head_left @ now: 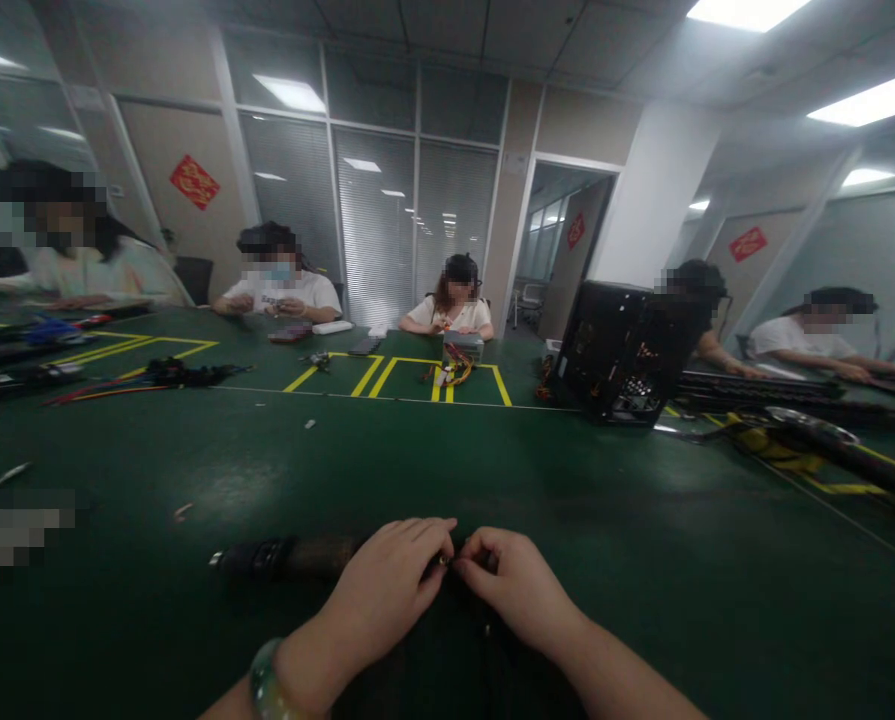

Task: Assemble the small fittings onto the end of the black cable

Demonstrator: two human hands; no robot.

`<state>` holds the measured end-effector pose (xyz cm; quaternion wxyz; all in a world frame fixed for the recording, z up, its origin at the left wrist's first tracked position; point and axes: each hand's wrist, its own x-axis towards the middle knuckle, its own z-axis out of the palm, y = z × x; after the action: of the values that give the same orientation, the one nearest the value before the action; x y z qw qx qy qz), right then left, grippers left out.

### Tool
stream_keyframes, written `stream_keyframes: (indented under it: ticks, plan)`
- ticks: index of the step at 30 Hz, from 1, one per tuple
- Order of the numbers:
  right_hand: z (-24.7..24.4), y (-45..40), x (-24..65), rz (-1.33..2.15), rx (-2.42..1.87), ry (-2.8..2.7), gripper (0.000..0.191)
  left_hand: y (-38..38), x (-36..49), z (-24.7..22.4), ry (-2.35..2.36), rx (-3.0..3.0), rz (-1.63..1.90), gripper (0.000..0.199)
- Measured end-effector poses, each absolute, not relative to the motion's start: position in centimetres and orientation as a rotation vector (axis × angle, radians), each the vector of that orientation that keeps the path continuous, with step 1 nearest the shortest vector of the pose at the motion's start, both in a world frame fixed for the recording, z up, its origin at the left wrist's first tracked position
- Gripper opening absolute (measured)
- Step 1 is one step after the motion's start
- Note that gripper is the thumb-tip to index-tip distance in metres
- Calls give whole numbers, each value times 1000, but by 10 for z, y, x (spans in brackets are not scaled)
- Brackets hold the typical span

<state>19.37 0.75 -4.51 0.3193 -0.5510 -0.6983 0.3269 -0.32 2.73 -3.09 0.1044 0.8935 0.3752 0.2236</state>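
Observation:
A dark cylindrical tool (pixel 316 558) with a short silver tip lies across the green table in front of me, its tip pointing left. My left hand (pixel 398 565) is curled over the tool's right end. A small brass-coloured spot (pixel 443 561) shows by the left thumb and fingertips; its kind is too small to tell. Close beside it, my right hand (pixel 511 575) pinches thumb against forefinger, almost touching the left fingertips. Whatever the right fingers hold is hidden. Below the hands the table is very dark, and details there are lost.
A black computer case (pixel 627 350) stands at the right, near a black-and-yellow item (pixel 781 440). Cables (pixel 184 372) lie at left. Across the table, a person works at a grey box with coloured wires (pixel 458 360). Several other people sit around. Small scraps (pixel 184 512) dot the tabletop.

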Motion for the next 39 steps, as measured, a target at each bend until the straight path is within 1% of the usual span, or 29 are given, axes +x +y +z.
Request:
stream_keyframes:
  ticks: [3,8,13,18,22,25,31,35,39]
  plan:
    - [-44,7,195,885,-1442,-1829,10,28,-4,-32,1136,2624,666,16]
    - [-44,7,196,909,-1406,-1826,10,28,-4,-31,1127,2643,646,7]
    - [-45,7,198,897,-1392,-1848,11,28,-2,-28,1123,2671,617,8]
    - [-39,5,199,919,-1381,-1850,11,27,-3,-26,1144,2662,606,15]
    - [-37,4,199,921,-1386,-1866,11,27,-3,-26,1130,2692,595,11]
    - [-38,4,199,914,-1386,-1874,12,27,-2,-28,1123,2709,587,11]
    - [-41,6,201,909,-1397,-1889,12,27,-2,-26,1119,2694,608,19]
    - [-41,7,201,906,-1401,-1904,12,27,-2,-26,1110,2703,595,11]
    - [-40,7,202,894,-1418,-1923,11,26,-2,-26,1105,2719,600,11]
